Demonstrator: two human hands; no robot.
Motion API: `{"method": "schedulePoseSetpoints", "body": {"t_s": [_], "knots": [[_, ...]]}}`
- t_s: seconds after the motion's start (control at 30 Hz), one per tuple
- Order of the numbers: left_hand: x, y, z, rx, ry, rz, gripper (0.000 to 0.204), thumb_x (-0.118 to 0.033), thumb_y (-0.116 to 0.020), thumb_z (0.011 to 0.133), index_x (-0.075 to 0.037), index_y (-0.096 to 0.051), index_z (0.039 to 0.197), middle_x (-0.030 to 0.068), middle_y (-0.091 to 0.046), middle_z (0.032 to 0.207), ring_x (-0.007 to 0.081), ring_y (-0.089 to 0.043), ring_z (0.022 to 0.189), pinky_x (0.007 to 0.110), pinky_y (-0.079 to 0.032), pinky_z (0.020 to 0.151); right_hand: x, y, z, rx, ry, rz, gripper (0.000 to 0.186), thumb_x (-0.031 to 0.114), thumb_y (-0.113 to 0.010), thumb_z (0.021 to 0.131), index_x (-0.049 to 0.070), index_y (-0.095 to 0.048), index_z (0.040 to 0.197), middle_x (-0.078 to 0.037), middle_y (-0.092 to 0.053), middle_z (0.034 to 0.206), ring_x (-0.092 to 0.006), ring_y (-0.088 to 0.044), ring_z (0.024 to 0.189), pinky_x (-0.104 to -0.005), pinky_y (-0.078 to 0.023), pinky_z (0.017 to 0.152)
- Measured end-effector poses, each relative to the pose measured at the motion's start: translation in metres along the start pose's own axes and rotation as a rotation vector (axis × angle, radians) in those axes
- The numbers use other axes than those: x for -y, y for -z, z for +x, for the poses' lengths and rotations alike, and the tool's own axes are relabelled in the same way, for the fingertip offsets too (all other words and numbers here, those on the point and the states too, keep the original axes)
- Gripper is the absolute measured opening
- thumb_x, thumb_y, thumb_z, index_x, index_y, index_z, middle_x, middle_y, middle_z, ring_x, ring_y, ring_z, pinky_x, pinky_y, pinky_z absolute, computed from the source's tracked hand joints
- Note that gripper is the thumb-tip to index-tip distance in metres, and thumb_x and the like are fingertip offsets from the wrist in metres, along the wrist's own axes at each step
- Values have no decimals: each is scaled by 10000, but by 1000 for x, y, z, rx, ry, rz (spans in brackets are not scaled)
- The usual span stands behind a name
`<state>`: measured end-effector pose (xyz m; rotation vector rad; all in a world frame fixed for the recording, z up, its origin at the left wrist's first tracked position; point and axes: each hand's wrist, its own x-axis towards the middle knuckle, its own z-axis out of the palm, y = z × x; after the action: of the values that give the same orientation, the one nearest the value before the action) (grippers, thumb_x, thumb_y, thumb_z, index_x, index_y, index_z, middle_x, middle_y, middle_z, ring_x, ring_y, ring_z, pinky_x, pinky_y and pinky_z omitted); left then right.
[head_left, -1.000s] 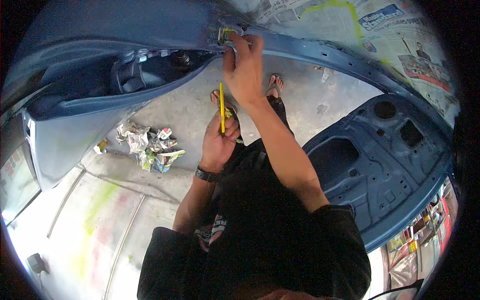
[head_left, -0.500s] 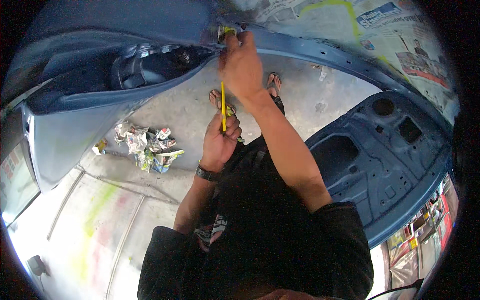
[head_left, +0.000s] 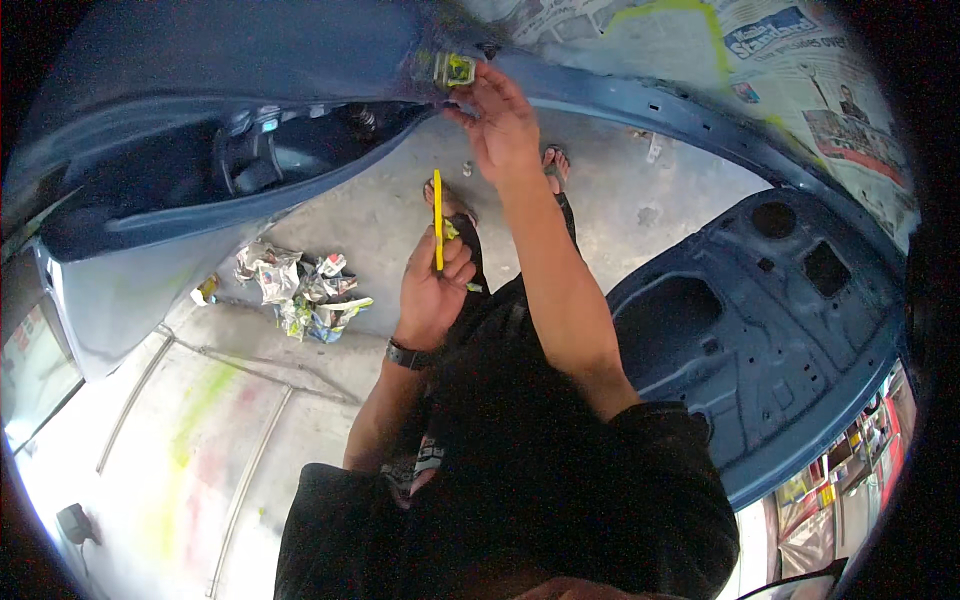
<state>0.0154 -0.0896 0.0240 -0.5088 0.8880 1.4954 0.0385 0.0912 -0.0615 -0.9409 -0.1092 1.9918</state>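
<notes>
My left hand (head_left: 434, 292) is closed round a slim yellow flat tool (head_left: 438, 215), which points up away from me. A crumpled yellow-green scrap (head_left: 449, 229) sits beside the tool, by my fingers. Farther up, my right hand (head_left: 500, 120) has its fingers apart, with the fingertips at the edge of a small squarish fitting (head_left: 455, 70) on the blue car body (head_left: 330, 45). Yellow-green material shows inside that fitting; its exact kind is too small to tell. Nothing is visible between the right fingers.
A blue car door (head_left: 760, 310) stands at the right. Newspaper sheets (head_left: 790, 70) cover the bodywork at the far right. Crumpled newspaper (head_left: 295, 285) lies on the concrete floor (head_left: 620, 190) at the left. A blue panel with an opening (head_left: 190, 170) juts out at the far left.
My right hand has drawn back slightly and its fingers have spread, uncovering the squarish fitting. My left hand has shifted a little left with the yellow tool still in it.
</notes>
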Motion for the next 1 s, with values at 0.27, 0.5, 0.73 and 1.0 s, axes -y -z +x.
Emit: {"method": "schedulePoseSetpoints", "body": {"t_s": [0.27,0.5,0.73,1.0], "knots": [[-4,1,-4,-20,-12,25,187,-268,-488,984,-84,-506,954,-36,-382,716,70,-329,611,225,-296,550,10,25,37,348,-205,-123,208,147,-551,945,3,-562,1094,-101,-632,804,-189,-603,611,-291,-497,517],[-2,-4,-7,-21,6,13,189,-266,-467,995,-82,-505,974,-33,-374,727,67,-325,617,218,-293,548,24,18,48,307,-628,95,155,211,-490,970,68,-508,914,-16,-478,619,-140,-465,489,-272,-389,421],[4,-13,-2,4,9,23,188,-274,-451,1001,-96,-505,980,-34,-392,731,63,-332,616,212,-294,552,41,13,57,430,-802,64,261,324,-465,986,72,-521,950,38,-411,595,-76,-373,458,-210,-288,383],[11,-24,-3,-4,19,54,186,-273,-464,988,-95,-491,942,-48,-371,707,68,-341,620,221,-302,561,55,13,69,567,-1010,60,271,284,-413,993,46,-542,972,48,-327,541,-58,-314,379,-206,-271,352]]}}
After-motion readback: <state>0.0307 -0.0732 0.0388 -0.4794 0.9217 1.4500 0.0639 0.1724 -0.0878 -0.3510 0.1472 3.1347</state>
